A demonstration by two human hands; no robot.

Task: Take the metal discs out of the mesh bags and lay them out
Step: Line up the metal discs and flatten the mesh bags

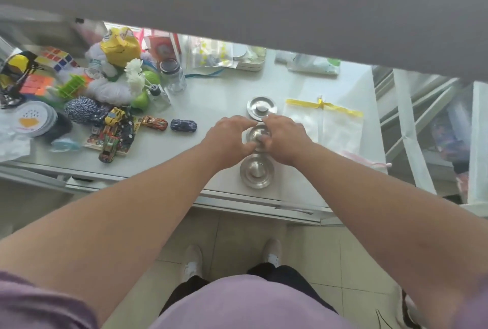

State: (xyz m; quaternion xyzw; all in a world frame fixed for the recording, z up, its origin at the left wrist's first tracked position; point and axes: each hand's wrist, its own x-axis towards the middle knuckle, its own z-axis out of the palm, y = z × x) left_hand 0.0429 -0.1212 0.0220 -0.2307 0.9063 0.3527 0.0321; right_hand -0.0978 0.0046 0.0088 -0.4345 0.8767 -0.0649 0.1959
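Three round metal discs lie in a line on the white table [211, 98]. The far disc [261, 107] and the near disc [256, 172] rest free. Between them is the middle disc [255, 134], gripped from both sides by my left hand [229, 138] and my right hand [284, 138]. A white mesh bag with a yellow ribbon [323, 124] lies flat just right of the discs. A pink mesh bag [365, 159] peeks out near the table's right front corner.
A heap of toys fills the left side: toy cars [183, 124], puzzle cubes [56, 58], a striped ball [81, 110], a small jar [173, 75]. Packets and a tin [248, 60] line the back. The front edge runs close under the near disc.
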